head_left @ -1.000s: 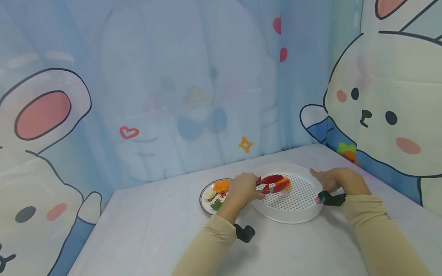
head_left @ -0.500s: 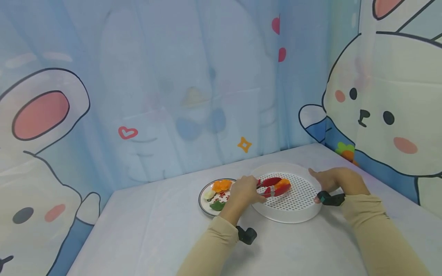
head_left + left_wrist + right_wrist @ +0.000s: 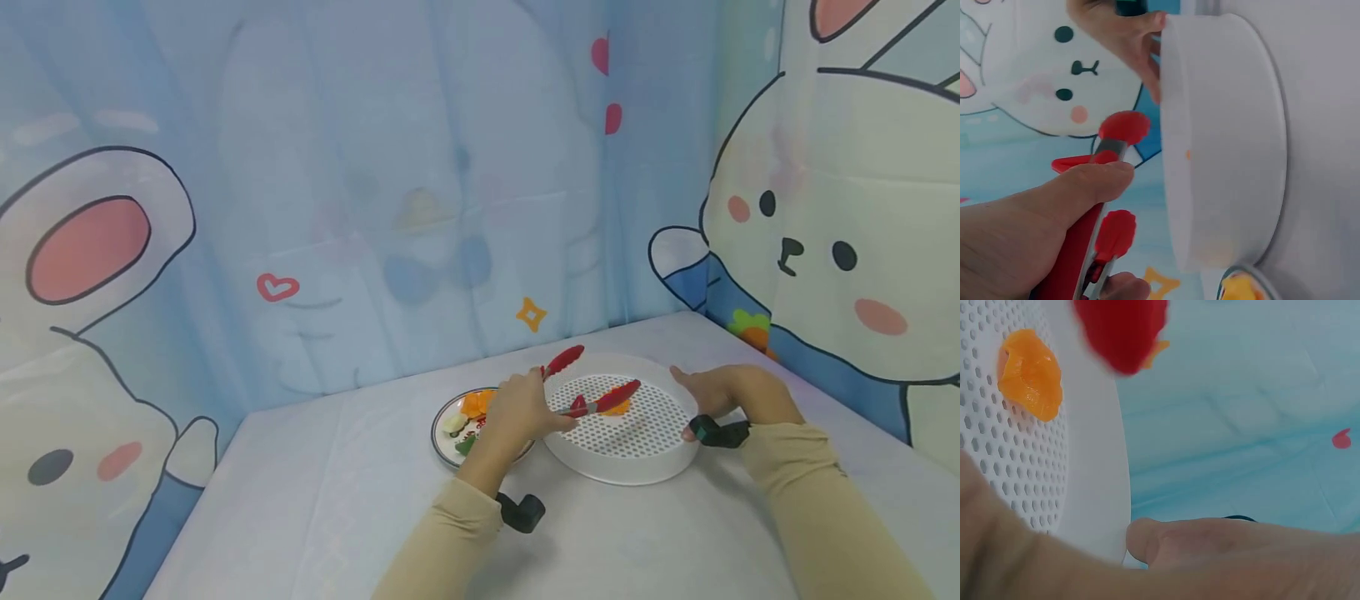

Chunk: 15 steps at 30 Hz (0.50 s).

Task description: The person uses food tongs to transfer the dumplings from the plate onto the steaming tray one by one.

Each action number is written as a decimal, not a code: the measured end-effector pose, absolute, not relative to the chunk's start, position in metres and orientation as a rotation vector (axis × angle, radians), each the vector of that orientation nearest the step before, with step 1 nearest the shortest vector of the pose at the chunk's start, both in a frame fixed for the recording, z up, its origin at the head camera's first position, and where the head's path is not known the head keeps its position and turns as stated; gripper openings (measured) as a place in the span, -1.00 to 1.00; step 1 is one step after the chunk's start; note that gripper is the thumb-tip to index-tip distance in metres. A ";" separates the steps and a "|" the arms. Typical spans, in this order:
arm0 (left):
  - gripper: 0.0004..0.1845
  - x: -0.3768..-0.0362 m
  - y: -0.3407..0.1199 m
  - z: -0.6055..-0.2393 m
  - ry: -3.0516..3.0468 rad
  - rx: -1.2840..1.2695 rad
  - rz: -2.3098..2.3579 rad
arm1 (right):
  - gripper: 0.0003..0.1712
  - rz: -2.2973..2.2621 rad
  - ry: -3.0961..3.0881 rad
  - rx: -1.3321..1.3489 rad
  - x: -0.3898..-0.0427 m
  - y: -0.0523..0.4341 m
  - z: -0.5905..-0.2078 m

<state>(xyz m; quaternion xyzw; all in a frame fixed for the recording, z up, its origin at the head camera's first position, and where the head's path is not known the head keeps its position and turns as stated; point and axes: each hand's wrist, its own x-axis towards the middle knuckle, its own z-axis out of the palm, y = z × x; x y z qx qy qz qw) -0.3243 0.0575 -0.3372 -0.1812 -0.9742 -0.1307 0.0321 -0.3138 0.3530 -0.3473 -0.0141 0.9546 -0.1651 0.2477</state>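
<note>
My left hand point(image 3: 542, 410) grips red tongs point(image 3: 592, 392), whose arms now stand spread apart above the white perforated tray point(image 3: 637, 467). Nothing is between the red tips point(image 3: 1124, 127). An orange food piece point(image 3: 617, 407) lies on the tray's holed floor, just under the lower tip; the right wrist view shows the same orange piece point(image 3: 1032, 375) lying free. My right hand point(image 3: 693, 402) holds the tray's right rim point(image 3: 1094, 456), thumb on the near side and fingers on the far side.
A small round plate point(image 3: 442, 437) with orange, white and green food pieces sits left of the tray, partly behind my left hand. Cartoon rabbit curtains close off the back and right of the pale table point(image 3: 315, 500).
The tongs were closed on the orange piece over the tray; now they have sprung apart, the upper arm lifted, and the piece lies in the tray. The right hand has not moved.
</note>
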 end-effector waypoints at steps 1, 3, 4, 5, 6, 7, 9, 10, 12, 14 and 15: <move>-0.04 -0.324 0.052 -0.336 -2.987 -0.548 -0.414 | 0.58 -0.436 2.607 -0.048 -0.315 0.352 -0.347; 0.02 -0.324 0.037 -0.333 -2.958 -0.539 -0.407 | 0.58 -0.432 2.607 -0.064 -0.317 0.351 -0.347; 0.03 -0.323 0.029 -0.332 -2.942 -0.539 -0.410 | 0.58 -0.436 2.606 -0.068 -0.317 0.350 -0.346; 0.03 -0.323 0.020 -0.332 -2.928 -0.541 -0.409 | 0.58 -0.441 2.607 -0.077 -0.317 0.350 -0.346; 0.03 -0.323 0.011 -0.333 -2.918 -0.541 -0.409 | 0.58 -0.444 2.607 -0.083 -0.318 0.350 -0.345; 0.03 -0.324 0.002 -0.334 -2.906 -0.543 -0.408 | 0.59 -0.446 2.608 -0.089 -0.318 0.350 -0.344; 0.02 -0.325 -0.016 -0.336 -2.903 -0.551 -0.414 | 0.60 -0.451 2.607 -0.086 -0.317 0.350 -0.343; 0.01 -0.327 -0.023 -0.338 -2.907 -0.554 -0.424 | 0.60 -0.447 2.607 -0.080 -0.316 0.350 -0.343; -0.01 -0.332 -0.037 -0.340 -2.917 -0.555 -0.436 | 0.60 -0.453 2.606 -0.082 -0.316 0.351 -0.343; -0.02 -0.338 -0.048 -0.342 -2.926 -0.541 -0.448 | 0.57 -0.474 2.598 -0.127 -0.316 0.352 -0.346; -0.03 -0.340 -0.054 -0.341 -2.930 -0.535 -0.450 | 0.56 -0.487 2.596 -0.133 -0.316 0.353 -0.348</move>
